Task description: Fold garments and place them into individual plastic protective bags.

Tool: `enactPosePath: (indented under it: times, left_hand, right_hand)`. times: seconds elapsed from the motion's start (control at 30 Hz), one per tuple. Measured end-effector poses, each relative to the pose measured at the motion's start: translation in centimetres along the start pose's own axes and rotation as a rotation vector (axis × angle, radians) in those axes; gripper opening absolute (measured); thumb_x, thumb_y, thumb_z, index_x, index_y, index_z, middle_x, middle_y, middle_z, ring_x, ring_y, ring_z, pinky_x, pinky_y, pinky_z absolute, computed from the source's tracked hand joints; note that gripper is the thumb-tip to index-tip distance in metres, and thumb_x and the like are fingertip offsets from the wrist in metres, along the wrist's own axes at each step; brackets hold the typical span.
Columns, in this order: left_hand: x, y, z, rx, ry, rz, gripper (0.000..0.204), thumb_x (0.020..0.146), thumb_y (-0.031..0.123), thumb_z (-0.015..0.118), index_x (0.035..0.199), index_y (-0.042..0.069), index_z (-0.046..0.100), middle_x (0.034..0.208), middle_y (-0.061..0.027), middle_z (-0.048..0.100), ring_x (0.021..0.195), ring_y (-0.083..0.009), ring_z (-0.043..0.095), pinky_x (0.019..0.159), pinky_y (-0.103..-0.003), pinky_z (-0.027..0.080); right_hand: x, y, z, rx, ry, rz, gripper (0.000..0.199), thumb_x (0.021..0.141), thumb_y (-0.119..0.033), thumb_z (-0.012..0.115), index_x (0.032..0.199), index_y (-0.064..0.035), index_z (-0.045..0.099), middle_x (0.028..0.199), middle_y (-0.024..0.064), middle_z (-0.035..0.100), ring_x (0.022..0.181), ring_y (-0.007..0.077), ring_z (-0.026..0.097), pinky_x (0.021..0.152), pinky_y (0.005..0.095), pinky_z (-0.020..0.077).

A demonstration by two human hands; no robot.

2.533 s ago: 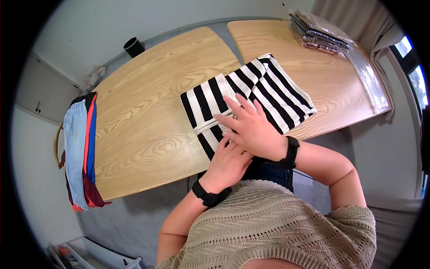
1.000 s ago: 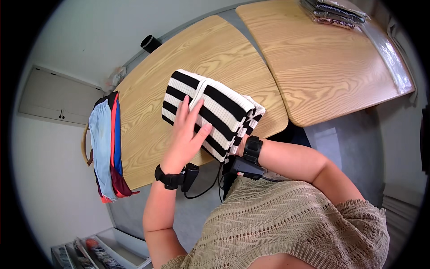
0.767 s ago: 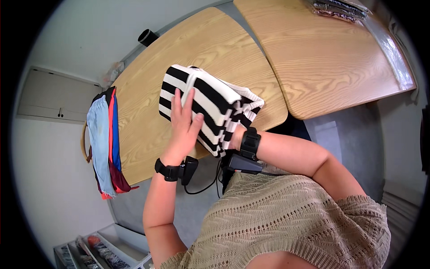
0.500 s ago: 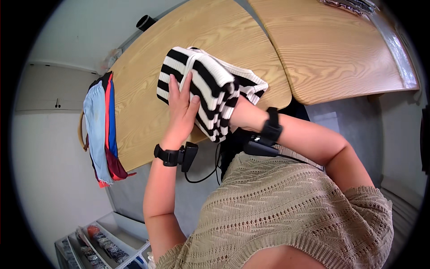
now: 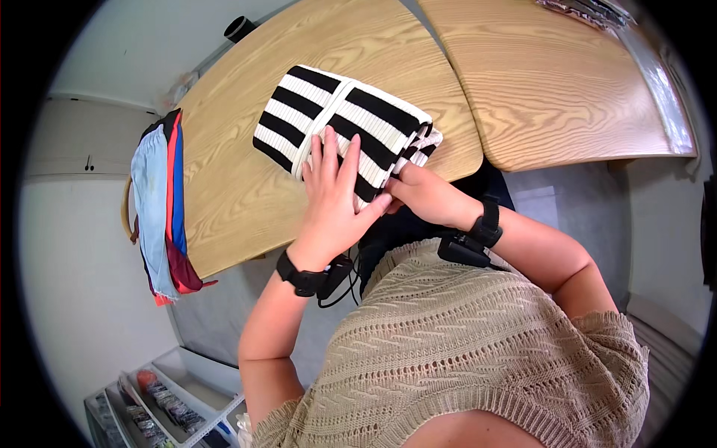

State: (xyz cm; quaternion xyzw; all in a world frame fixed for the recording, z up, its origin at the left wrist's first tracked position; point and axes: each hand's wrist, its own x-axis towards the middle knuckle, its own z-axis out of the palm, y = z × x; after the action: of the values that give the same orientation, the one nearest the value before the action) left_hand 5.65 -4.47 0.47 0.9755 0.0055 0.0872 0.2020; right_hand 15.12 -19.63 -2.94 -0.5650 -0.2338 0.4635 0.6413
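Note:
A black-and-white striped ribbed knit garment lies folded into a thick bundle on the wooden table, with a white band running across its top. My left hand rests on its near side, fingers stretched and spread over the stripes. At the bundle's near right corner is my right hand, its fingers curled at the folded edge. Part of those fingers is hidden under the knit and beside my left thumb. Each wrist wears a black strap with a small black box.
Several garments, light blue, red, blue and maroon, hang over the left table edge. A second wooden table adjoins on the right, with clear plastic along its far side. A black cylinder stands behind; white bins are at lower left.
The garment's loose right part is now folded in, and the bundle lies flatter. My left hand has slid right and nearer; my right hand has come out from beneath the knit to its near corner.

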Motion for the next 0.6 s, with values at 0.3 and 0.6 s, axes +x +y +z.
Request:
enactPosePath:
  times: [0.3,0.6]
  left_hand:
    - [0.4,0.7,0.8,-0.085,0.058,-0.054,0.052,0.094,0.021,0.046,0.143,0.009,0.033,0.153,-0.0122,0.018,0.143,-0.0343,0.008,0.110,-0.057,0.006]
    - [0.7,1.6,1.1,0.077,-0.021,0.006,0.067,0.084,0.045,0.058,0.143,0.023,0.036,0.152,-0.0199,0.015,0.138,-0.0481,0.008,0.100,-0.071,0.008]
  right_hand:
    - [0.1,-0.3,0.6,-0.530,-0.045,-0.025,0.021,0.092,-0.014,0.048,0.087,-0.0004,0.062,0.056,0.0050,0.058,0.047,0.0119,0.055,0.050,0.0285,0.0445]
    - [0.3,-1.0,-0.5,-0.485,-0.322,0.200,0.028,0.088,-0.016,0.040,0.083,0.0001,0.063,0.055,0.0045,0.060,0.045,0.0138,0.053,0.045,0.0285,0.0408]
